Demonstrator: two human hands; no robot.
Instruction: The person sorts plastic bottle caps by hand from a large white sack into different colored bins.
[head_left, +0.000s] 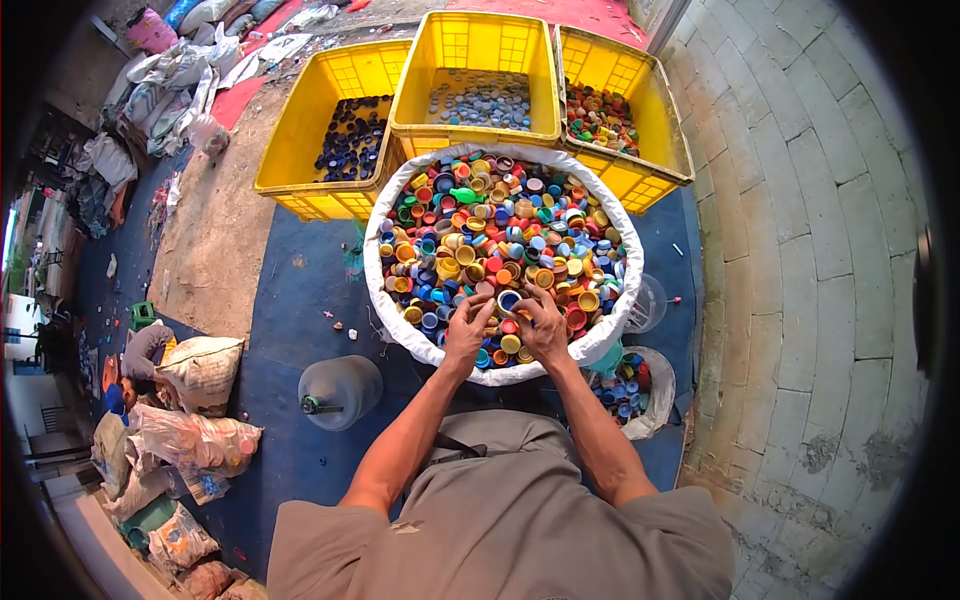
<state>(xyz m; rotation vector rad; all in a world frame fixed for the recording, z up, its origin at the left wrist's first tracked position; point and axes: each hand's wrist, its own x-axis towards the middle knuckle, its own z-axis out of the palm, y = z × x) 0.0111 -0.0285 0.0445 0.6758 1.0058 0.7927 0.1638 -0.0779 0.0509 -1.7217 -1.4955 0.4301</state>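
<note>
A round container (632,235) with a white cloth rim stands in front of me, heaped with plastic bottle caps (470,225) of many colours. Both my hands are over the near part of the heap. My right hand (543,328) has its fingers closed at the edge of a blue bottle cap (509,301) with a pale rim. To its left, my left hand (470,328) is curled with the fingertips together, close to a brownish cap (485,288). Whether it grips anything is hard to see.
Behind the container stand three yellow crates holding dark blue caps (352,138), pale blue caps (485,100) and red-green caps (602,118). A clear jug (340,392) is at left, a white bag of caps (655,395) at right. A person (145,355) bends among sacks. A block wall (800,250) runs along the right.
</note>
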